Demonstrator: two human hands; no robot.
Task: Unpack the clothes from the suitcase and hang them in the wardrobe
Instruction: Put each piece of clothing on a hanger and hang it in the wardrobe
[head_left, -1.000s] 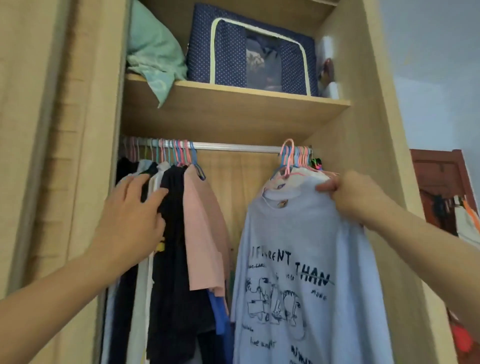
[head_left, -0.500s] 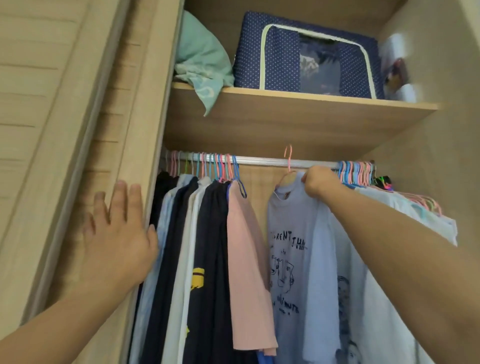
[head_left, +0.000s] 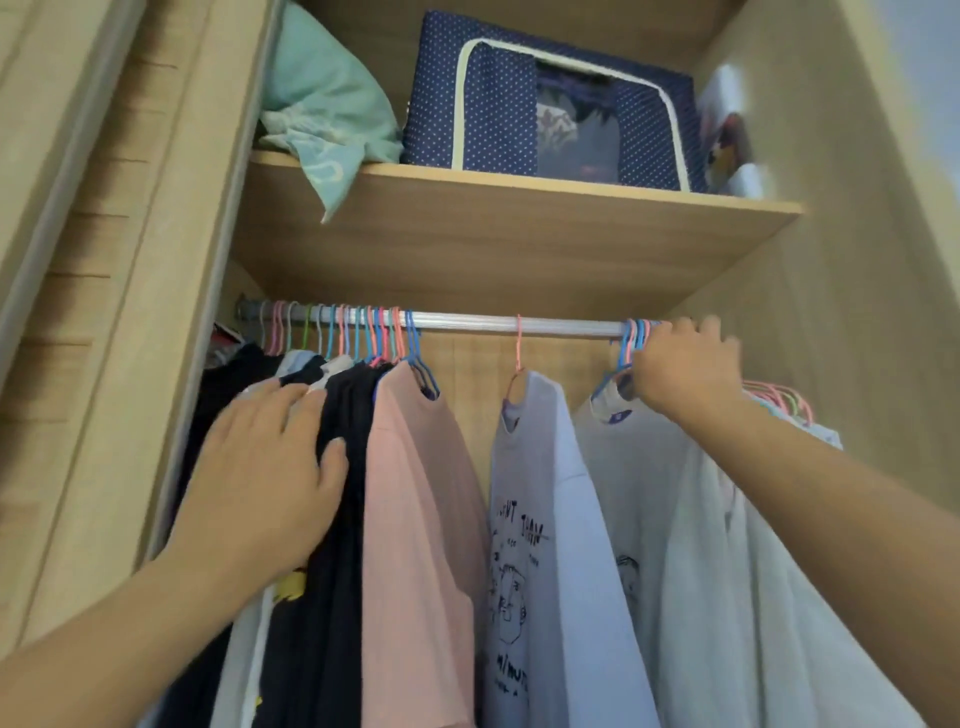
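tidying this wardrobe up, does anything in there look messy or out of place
Mostly tidy. One oddity: the crumpled mint-green fabric on the wooden top shelf is bunched rather than folded, and a corner droops over the shelf's front edge, beside the navy polka-dot storage box. The clothes on the metal hanging rail hang straight.

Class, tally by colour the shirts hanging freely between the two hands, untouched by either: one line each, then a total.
Pink shirt: 1
Lilac-white lettered shirt: 1
Total: 2
Not counted: face-print shirt, by the hangers in the right hand's grip.
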